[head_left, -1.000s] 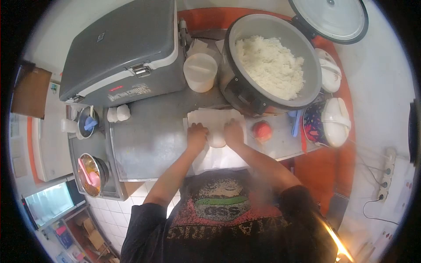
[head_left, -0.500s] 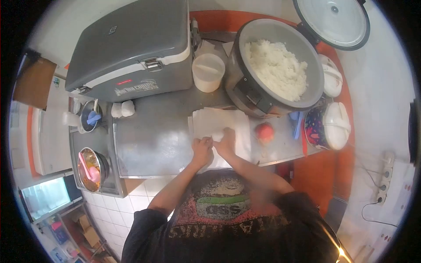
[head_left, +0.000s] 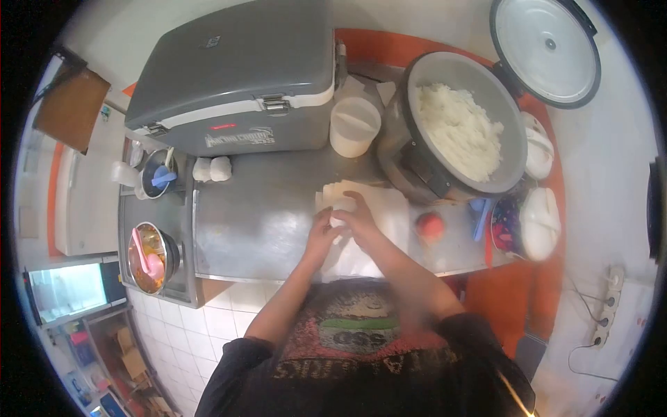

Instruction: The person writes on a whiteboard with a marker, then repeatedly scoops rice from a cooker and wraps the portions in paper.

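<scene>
Sheets of white paper (head_left: 389, 215) lie stacked on the metal counter in front of my body. Over them, my left hand (head_left: 324, 233) and my right hand (head_left: 358, 221) meet around a small white bundle (head_left: 339, 219), with the fingers of both curled onto it. Fingers hide part of the bundle. To the right of the paper sits a red round object (head_left: 430, 226). Behind it stands a large open cooker (head_left: 417, 163) full of white rice (head_left: 458, 128). Two white wrapped bundles (head_left: 212, 169) rest at the counter's back left.
A grey cooler (head_left: 236, 83) stands at the back left, beside a white tub (head_left: 354, 126). Bowls with a pink spoon (head_left: 153, 265) and blue utensil (head_left: 162, 178) are at the left. A patterned container (head_left: 511, 222) and blue tongs (head_left: 480, 219) are at the right.
The camera view has shifted, so the scene sits lower and further right. My hands have lifted a little off the paper, and a white bundle now shows between them.
</scene>
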Available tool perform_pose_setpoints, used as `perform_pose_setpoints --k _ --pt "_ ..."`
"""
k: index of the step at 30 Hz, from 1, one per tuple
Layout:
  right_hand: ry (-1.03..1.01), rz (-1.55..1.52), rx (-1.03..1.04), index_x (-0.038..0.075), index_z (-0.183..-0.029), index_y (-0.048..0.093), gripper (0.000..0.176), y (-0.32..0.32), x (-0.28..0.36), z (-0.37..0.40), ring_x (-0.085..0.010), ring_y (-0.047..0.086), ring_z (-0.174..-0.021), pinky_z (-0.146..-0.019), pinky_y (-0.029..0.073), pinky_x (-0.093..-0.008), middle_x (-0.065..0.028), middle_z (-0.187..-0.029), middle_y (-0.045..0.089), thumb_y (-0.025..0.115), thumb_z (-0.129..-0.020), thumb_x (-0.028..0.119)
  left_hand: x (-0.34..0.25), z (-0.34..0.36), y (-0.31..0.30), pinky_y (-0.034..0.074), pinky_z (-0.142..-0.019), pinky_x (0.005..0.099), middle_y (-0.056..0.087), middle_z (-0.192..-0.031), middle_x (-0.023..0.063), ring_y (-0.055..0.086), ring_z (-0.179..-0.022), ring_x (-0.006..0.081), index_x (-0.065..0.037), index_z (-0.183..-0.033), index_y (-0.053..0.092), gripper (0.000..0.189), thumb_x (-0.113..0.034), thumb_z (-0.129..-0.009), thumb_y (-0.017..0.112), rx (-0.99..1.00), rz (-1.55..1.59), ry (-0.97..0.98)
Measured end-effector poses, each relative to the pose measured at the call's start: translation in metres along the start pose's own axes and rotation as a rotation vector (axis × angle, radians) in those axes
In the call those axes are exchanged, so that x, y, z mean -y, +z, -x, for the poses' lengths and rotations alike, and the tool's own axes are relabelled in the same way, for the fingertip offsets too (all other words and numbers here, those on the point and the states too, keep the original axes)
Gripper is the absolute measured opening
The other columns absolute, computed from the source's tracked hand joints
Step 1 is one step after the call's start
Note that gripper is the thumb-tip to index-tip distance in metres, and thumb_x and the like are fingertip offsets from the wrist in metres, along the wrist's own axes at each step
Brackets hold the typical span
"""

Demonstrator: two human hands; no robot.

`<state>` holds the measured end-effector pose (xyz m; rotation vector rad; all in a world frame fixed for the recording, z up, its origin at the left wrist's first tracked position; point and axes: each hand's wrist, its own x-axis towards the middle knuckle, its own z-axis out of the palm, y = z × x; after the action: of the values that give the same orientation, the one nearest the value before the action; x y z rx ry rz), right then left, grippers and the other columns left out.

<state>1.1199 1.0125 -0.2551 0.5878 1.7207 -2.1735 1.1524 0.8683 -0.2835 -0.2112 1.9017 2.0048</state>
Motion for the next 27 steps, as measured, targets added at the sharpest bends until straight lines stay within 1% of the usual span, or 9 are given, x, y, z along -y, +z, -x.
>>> perform_pose_setpoints --k 6,8,9,12,14,17,21,24,27 --pt "-0.103 -0.370 0.062 0.008 -0.145 0.041 0.059 0.004 -0.004 -0.011 -0.0229 0.052 -0.125 -0.107 0.041 -0.0389 -0.0115 -0.139 0.050 0.063 -0.091 0.014 0.003 -0.025 -0.009 0.050 -0.095 0.0359 0.061 -0.123 0.0161 0.062 -0.109 0.0246 0.007 -0.135 0.045 0.052 -0.004 -0.088 0.065 -0.241 0.521 -0.048" --pt "-0.348 0.466 -0.367 0.001 -0.129 0.056 0.040 -0.080 -0.056 -0.041 -0.0234 0.056 -0.115 -0.101 0.043 -0.0381 -0.0133 -0.127 0.059 0.061 -0.091 0.013 0.001 -0.045 -0.037 0.050 -0.095 0.0376 0.061 -0.121 0.0157 0.062 -0.109 0.0260 0.006 -0.132 0.046 0.050 -0.006 -0.088 0.066 -0.445 0.623 -0.063" --pt "-0.324 -0.018 -0.516 -0.003 -0.118 0.061 0.032 -0.132 -0.074 -0.045 -0.0239 0.057 -0.112 -0.098 0.044 -0.0382 -0.0141 -0.124 0.061 0.061 -0.090 0.014 0.001 -0.056 -0.055 0.051 -0.095 0.0385 0.061 -0.120 0.0155 0.062 -0.110 0.0268 0.005 -0.131 0.047 0.049 -0.007 -0.088 0.067 -0.541 0.676 -0.075" --pt "-0.866 0.818 -1.258 -0.001 -0.106 0.061 0.029 -0.301 -0.099 -0.023 -0.0277 0.064 -0.083 -0.071 0.053 -0.0413 -0.0148 -0.097 0.066 0.064 -0.088 0.022 0.014 -0.102 -0.135 0.051 -0.086 0.0375 0.061 -0.112 0.0147 0.062 -0.100 0.0258 0.005 -0.128 0.049 0.053 -0.016 -0.085 0.071 -0.728 0.534 -0.110" --pt "-0.891 0.896 -1.401 0.000 -0.102 0.061 0.029 -0.370 -0.095 0.006 -0.0290 0.066 -0.073 -0.061 0.056 -0.0423 -0.0150 -0.088 0.067 0.065 -0.088 0.025 -0.007 -0.122 -0.174 0.051 -0.076 0.0364 0.061 -0.105 0.0138 0.061 -0.088 0.0234 0.005 -0.122 0.054 0.053 -0.020 -0.081 0.074 -0.818 0.407 -0.080" --pt "-0.375 0.877 -1.562 -0.001 -0.104 0.062 0.029 -0.392 -0.073 0.023 -0.0293 0.066 -0.075 -0.064 0.055 -0.0422 -0.0151 -0.091 0.068 0.064 -0.088 0.023 0.021 -0.165 -0.234 0.049 -0.066 0.0362 0.062 -0.096 0.0127 0.059 -0.075 0.0216 0.005 -0.115 0.059 0.049 -0.022 -0.078 0.076 -0.861 0.231 0.031" --pt "-0.192 0.808 -1.524 -0.002 -0.107 0.062 0.030 -0.397 -0.054 0.011 -0.0295 0.065 -0.077 -0.066 0.054 -0.0420 -0.0152 -0.094 0.068 0.063 -0.089 0.021 -0.041 -0.169 -0.228 0.048 -0.079 0.0329 0.064 -0.107 0.0141 0.061 -0.095 0.0223 0.001 -0.113 0.066 0.033 -0.020 -0.088 0.064 -0.963 0.443 -0.309" --pt "-0.144 0.748 -1.503 -0.003 -0.109 0.062 0.030 -0.400 -0.044 0.009 -0.0296 0.065 -0.079 -0.068 0.053 -0.0418 -0.0153 -0.096 0.068 0.062 -0.090 0.020 0.020 -0.202 -0.250 0.046 -0.056 0.0375 0.062 -0.092 0.0122 0.058 -0.065 0.0230 -0.003 -0.116 0.061 0.044 -0.021 -0.079 0.074 -1.002 0.615 0.020" --pt "-0.150 0.652 -1.479 -0.004 -0.111 0.062 0.031 -0.407 -0.038 0.011 -0.0298 0.065 -0.081 -0.070 0.052 -0.0417 -0.0154 -0.098 0.068 0.062 -0.090 0.019 0.070 -0.202 -0.270 0.050 -0.070 0.0395 0.064 -0.105 0.0125 0.062 -0.085 0.0252 -0.005 -0.123 0.059 0.044 -0.025 -0.086 0.071 -0.923 0.356 0.223"
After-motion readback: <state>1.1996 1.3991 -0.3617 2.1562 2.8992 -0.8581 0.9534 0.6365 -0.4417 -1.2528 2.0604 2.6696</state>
